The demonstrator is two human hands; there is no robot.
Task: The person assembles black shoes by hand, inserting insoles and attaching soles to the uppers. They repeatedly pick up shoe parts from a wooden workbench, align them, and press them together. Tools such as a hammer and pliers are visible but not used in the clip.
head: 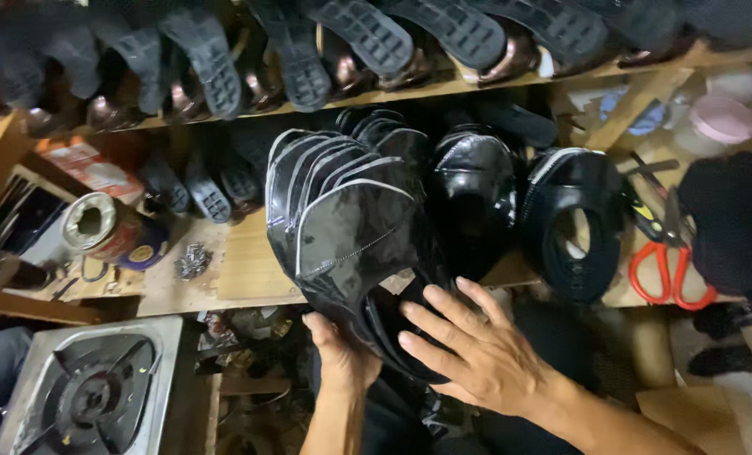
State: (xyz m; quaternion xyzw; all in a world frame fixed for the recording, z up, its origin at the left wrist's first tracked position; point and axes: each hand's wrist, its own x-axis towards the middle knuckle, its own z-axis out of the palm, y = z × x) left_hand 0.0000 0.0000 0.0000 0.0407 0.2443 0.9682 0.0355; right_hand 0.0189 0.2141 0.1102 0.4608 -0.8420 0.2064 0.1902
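A stack of glossy black leather shoe uppers (346, 221) with pale stitched edges leans against the wooden bench. My left hand (339, 354) grips the stack's lower edge from underneath. Flat against the stack's lower right side lies my right hand (468, 350), fingers spread. Behind the stack stand more black uppers (475, 181) and a coil of black strap (574, 221).
Shoes with black soles (367, 38) line the upper shelf. A tin can (98, 226) lies at the left, above a small gas stove (89, 388). Red-handled scissors (666, 271) lie at the right beside a dark cloth (734, 223). Metal tacks (192, 259) sit on the bench.
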